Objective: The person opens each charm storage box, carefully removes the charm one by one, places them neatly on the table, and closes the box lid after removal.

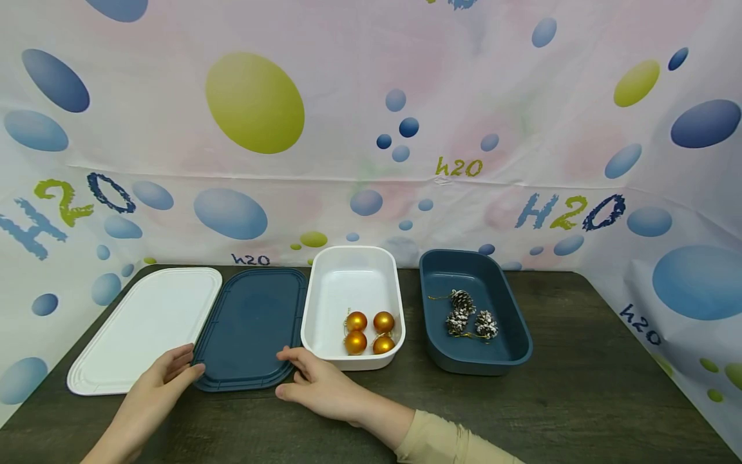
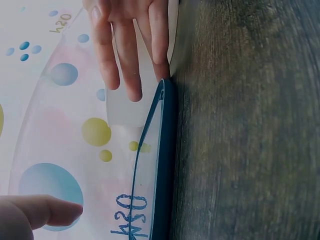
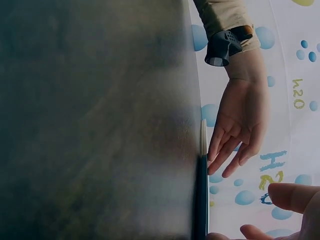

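A dark blue lid (image 1: 255, 322) lies flat on the table between the two hands. At its left near edge is my left hand (image 1: 159, 383), fingers extended and thumb apart; the fingertips overlap the border between this lid and a white lid (image 1: 151, 328). My right hand (image 1: 324, 383) is by the blue lid's right near corner, in front of a white container (image 1: 353, 364), with fingers loosely extended over the lid's edge. Seen from the right wrist, the left hand (image 3: 242, 110) hangs with straight fingers beside the stacked-looking lid edges. Neither hand grips anything.
The white container holds several gold baubles (image 1: 356, 341). To its right stands a dark blue container (image 1: 478, 364) with 3 frosted pine cones (image 1: 485, 324) inside. A bubble-patterned curtain (image 1: 359, 129) rises behind the dark wooden table (image 1: 591, 380).
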A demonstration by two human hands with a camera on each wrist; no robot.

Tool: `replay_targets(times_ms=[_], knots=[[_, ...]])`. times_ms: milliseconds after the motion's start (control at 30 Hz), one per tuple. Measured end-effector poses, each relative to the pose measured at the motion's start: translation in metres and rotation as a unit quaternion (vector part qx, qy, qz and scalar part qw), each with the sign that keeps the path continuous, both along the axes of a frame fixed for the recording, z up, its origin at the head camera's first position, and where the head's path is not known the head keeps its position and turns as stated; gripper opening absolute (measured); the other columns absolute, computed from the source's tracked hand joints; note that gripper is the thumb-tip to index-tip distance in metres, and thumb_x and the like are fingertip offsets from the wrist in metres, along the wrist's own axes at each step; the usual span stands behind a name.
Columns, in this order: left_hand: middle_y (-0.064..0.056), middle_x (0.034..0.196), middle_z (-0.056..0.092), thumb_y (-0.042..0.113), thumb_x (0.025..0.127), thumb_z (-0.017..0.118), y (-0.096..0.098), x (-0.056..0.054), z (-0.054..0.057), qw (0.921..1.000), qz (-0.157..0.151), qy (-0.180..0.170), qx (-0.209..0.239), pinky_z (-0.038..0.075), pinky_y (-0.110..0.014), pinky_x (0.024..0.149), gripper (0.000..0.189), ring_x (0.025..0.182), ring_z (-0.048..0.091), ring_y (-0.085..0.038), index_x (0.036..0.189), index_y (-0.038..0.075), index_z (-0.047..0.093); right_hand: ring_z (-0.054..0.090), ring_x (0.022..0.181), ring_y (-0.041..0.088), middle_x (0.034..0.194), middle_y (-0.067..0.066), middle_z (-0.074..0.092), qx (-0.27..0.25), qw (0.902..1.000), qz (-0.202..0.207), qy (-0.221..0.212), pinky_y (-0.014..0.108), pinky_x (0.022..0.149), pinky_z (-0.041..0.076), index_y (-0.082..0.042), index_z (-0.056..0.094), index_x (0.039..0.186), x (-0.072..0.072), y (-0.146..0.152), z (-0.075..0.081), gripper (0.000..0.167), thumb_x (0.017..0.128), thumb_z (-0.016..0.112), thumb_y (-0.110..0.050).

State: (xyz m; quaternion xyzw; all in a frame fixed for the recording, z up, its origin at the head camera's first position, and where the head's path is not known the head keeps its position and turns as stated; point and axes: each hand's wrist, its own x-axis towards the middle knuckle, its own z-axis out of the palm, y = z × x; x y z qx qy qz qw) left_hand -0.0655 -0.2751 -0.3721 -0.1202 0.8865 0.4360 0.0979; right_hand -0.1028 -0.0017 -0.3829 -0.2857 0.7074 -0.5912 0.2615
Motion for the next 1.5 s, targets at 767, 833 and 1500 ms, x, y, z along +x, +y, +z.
replay_targets(times_ms=[767, 833, 1500], knots=[[-0.017, 0.139, 0.044, 0.03, 0.095, 0.061, 0.07, -0.004, 0.018, 0.9623, -0.112, 0.245, -0.041, 0.042, -0.055, 0.094, 0.055, 0.122, 0.047, -0.04, 0.142, 0.009, 0.043, 0.059, 0.109, 0.012, 0.119, -0.001, 0.063, -0.007, 0.9909, 0.074, 0.112, 0.023, 0.089, 0.048, -0.007, 0.058, 0.123, -0.007, 0.049, 0.038, 0.027, 0.097, 0.056, -0.007], [-0.014, 0.141, 0.043, 0.032, 0.094, 0.062, 0.079, -0.006, 0.019, 0.9577, -0.129, 0.254, -0.041, 0.042, -0.057, 0.093, 0.055, 0.121, 0.047, -0.039, 0.142, 0.014, 0.043, 0.061, 0.104, 0.01, 0.114, -0.003, 0.063, 0.011, 0.9885, 0.047, 0.144, 0.023, 0.088, 0.048, -0.01, 0.06, 0.12, -0.013, 0.056, 0.042, 0.025, 0.095, 0.058, -0.006], [-0.015, 0.156, 0.017, 0.045, 0.086, 0.069, 0.119, -0.033, 0.002, 0.9567, -0.188, 0.22, -0.031, 0.029, -0.066, 0.099, 0.085, 0.14, 0.019, -0.041, 0.151, 0.009, 0.027, 0.053, 0.074, 0.02, 0.083, 0.006, 0.061, 0.224, 0.8981, -0.054, 0.375, 0.024, 0.063, 0.044, -0.002, 0.07, 0.097, -0.058, 0.074, 0.036, 0.023, 0.077, 0.08, -0.008]])
